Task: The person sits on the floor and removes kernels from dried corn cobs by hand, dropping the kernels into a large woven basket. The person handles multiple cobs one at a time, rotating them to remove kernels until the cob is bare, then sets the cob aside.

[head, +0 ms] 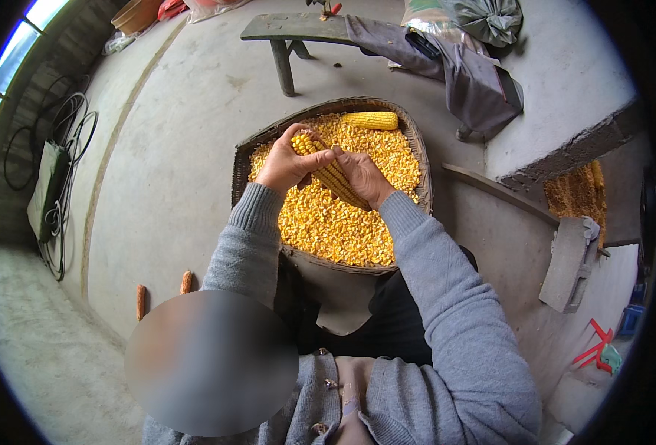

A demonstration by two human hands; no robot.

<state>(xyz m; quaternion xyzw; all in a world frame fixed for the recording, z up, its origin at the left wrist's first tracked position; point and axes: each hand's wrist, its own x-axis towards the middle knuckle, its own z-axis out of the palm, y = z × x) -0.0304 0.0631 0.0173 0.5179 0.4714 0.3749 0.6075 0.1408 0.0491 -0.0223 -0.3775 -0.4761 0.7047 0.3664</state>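
Note:
Both of my hands grip one ear of dried corn (336,177) above a woven basket (239,181). My left hand (288,158) wraps around the upper end, its thumb pressed on the kernels. Lower down, my right hand (366,177) holds the ear from the right side, with its thumb tip close to the left thumb. Bare strips between kernel rows show near the upper part. Loose yellow kernels (333,231) fill the basket, and a whole corn ear (370,120) lies on them by the far rim.
Two bare cobs (140,302) lie on the concrete floor to my left. Beyond the basket stands a wooden bench (306,28) draped with a grey garment (417,64). A concrete block (570,267) and a plank (500,192) are at right. Coiled cable (63,128) lies along the left wall.

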